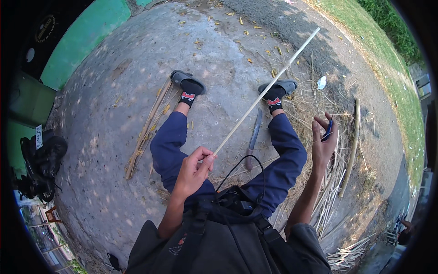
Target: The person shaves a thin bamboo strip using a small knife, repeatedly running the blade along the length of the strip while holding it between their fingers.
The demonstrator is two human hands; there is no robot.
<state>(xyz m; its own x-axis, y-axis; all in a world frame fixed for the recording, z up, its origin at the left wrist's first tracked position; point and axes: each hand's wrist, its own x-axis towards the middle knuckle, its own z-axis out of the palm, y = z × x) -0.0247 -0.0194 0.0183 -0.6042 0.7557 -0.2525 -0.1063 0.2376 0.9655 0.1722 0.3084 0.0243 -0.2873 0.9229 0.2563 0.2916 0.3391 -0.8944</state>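
Note:
Near my lap, my left hand (194, 173) pinches the lower end of a long pale wooden strip (267, 89), which looks like split bamboo. The strip slants up and away to the right, crossing above my right foot. My right hand (325, 139) is raised apart from the strip, out to the right. Its fingers are curled around a small blue-handled knife (328, 129), with a thin dark blade pointing up; the fingers partly cover it. A machete (257, 130) with a brown handle lies on the ground between my legs.
Split sticks (148, 130) lie beside my left leg. On the right are fibrous shavings (301, 116), a thick pole (352, 146), and pale strips (331, 196), with another pile of strips (350, 255) farther back. A black cable (255, 160) loops over my lap. A motorcycle (43, 160) stands far left.

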